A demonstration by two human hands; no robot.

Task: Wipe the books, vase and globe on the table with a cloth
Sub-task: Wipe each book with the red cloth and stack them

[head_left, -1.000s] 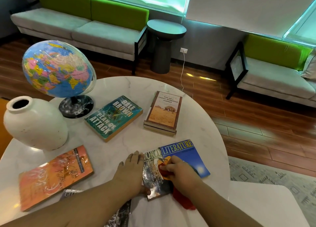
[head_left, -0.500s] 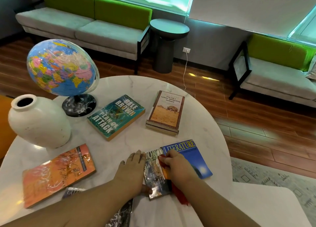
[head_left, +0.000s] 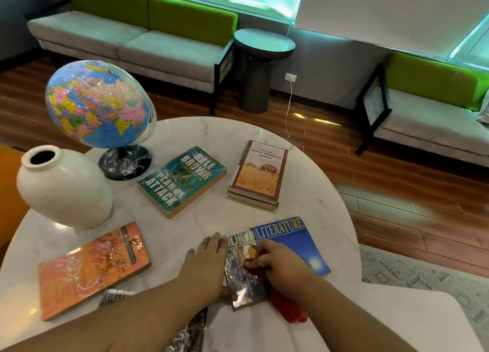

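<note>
My right hand (head_left: 280,265) grips a red cloth (head_left: 287,308) and presses it on the cover of the blue World Literature book (head_left: 293,241) at the table's near right. My left hand (head_left: 203,267) lies flat on the table against that book's left edge. An orange book (head_left: 92,269) lies near left, with a dark book (head_left: 116,296) partly hidden under my left arm. Farther back are the teal Plan of Attack book (head_left: 182,181), a tan book stack (head_left: 258,174), a white vase (head_left: 63,190) and a globe (head_left: 98,105).
The round white marble table (head_left: 211,132) drops off to wooden floor on the right. A lower white surface (head_left: 397,317) sits near right. Green-backed sofas (head_left: 148,39) and a dark round side table (head_left: 264,68) stand by the far wall.
My right hand with the cloth has slid a little to the left across the World Literature cover. My left hand stays flat beside the book.
</note>
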